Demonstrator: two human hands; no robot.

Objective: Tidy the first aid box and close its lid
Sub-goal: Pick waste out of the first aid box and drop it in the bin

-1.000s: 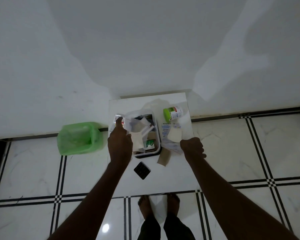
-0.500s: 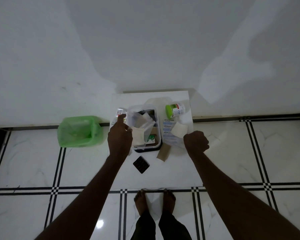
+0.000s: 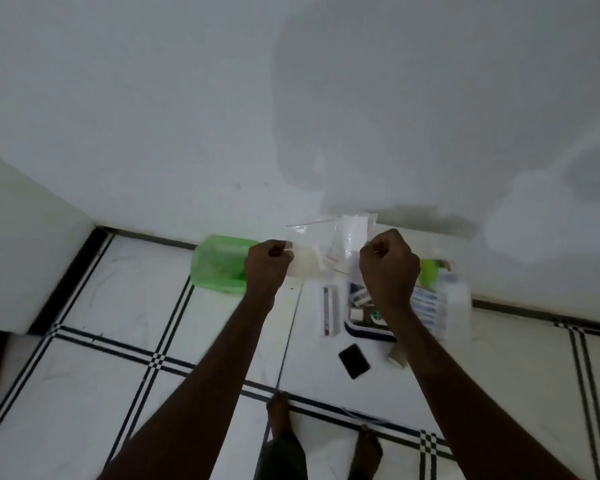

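Observation:
A clear plastic bag (image 3: pixel 321 249) with white contents hangs in the air between my two hands. My left hand (image 3: pixel 267 263) pinches its left edge and my right hand (image 3: pixel 388 268) pinches its right edge, both above the floor. Below my right hand the open first aid box (image 3: pixel 364 322) stands on a white board (image 3: pixel 312 362), with small packets inside; my right wrist hides part of it. A green-capped bottle (image 3: pixel 430 271) lies behind the box. Blue-printed packets (image 3: pixel 426 308) lie to the box's right.
A green plastic bag (image 3: pixel 219 266) sits on the floor by the wall, left of my left hand. A dark blister pack (image 3: pixel 354 361), a brown strip (image 3: pixel 397 356) and a long strip (image 3: pixel 329 311) lie on the board. My bare feet (image 3: pixel 279 414) stand at its near edge.
Both hands have come up off the board and now hold the clear bag lifted between them, out of the box. The view has swung left, so the box sits further right.

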